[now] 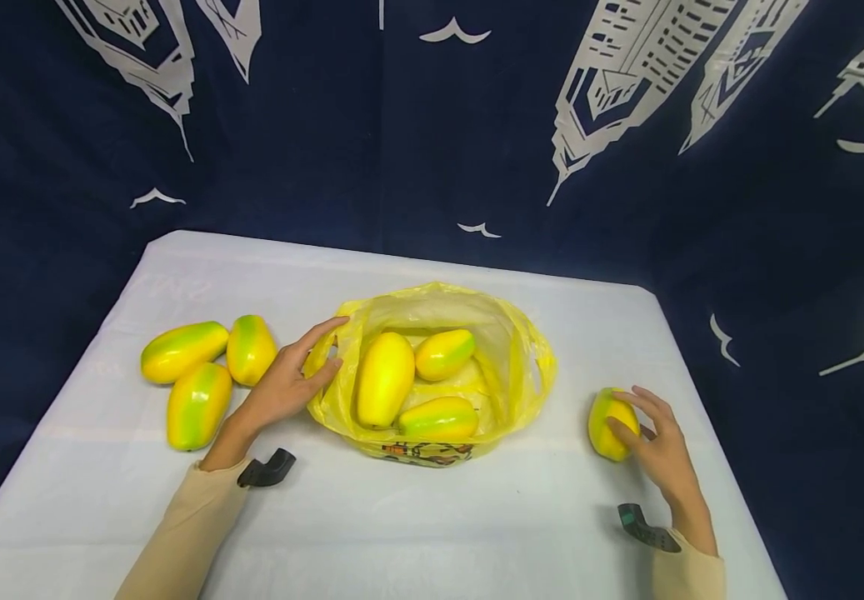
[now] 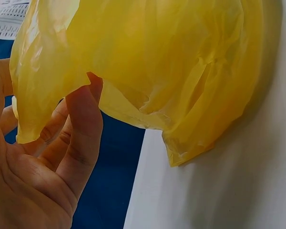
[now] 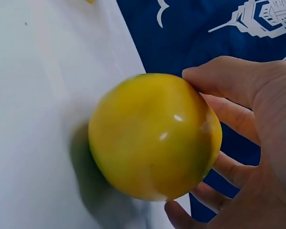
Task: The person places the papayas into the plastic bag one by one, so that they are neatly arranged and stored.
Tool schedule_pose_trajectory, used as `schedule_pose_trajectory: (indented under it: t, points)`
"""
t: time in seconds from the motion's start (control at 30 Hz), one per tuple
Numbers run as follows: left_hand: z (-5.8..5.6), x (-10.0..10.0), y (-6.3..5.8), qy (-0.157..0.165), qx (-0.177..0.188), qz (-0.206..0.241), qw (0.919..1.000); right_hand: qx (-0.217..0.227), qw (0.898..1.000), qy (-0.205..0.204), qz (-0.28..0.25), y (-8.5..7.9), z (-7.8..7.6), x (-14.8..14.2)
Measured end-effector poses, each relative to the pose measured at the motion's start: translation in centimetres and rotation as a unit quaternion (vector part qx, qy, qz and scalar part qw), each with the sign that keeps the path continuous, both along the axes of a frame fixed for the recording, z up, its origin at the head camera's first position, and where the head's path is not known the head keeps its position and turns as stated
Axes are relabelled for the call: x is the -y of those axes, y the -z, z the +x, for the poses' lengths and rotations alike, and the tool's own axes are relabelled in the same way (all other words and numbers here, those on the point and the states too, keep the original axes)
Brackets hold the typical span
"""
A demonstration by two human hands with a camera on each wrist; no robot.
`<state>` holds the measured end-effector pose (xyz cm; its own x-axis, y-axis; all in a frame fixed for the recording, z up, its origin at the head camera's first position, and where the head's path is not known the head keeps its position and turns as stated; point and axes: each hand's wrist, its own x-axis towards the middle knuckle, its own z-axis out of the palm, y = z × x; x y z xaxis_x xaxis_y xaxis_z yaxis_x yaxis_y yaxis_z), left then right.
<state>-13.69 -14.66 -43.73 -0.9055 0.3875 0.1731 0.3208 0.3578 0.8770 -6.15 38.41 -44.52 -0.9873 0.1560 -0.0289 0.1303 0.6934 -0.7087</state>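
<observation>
The right hand (image 1: 664,458), partly curled, grips a yellow-green fruit (image 1: 601,427) at the right of the white table (image 1: 476,533). The left hand (image 1: 291,390), thumb and fingers slightly apart, holds the left handle of a yellow bag (image 1: 469,310) with three fruits (image 1: 386,379) inside; three more fruits (image 1: 197,408) lie left, before a dark blue cloth (image 1: 312,150)

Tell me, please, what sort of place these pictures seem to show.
Probably a staged indoor recording spot: a white table stands before a dark blue backdrop printed with upside-down white buildings, and yellow-green fruits lie beside and inside an open yellow plastic bag.
</observation>
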Motion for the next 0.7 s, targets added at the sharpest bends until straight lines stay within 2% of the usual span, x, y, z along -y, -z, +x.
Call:
schedule_pose_trajectory:
  t: [0.33, 0.57, 0.7]
  points:
    - [0.02, -0.04, -0.03, -0.002, -0.005, 0.002, 1.0, 0.042, 0.999, 0.005, -0.014, 0.59, 0.34, 0.05]
    - [-0.06, -0.09, 0.2, 0.0, -0.002, -0.001, 1.0, 0.021, 1.0, 0.011, -0.009, 0.92, 0.26, 0.11]
    - [-0.09, -0.03, 0.2, -0.001, -0.007, 0.0, 1.0, 0.01, 1.0, 0.013, -0.01, 0.53, -0.15, 0.51]
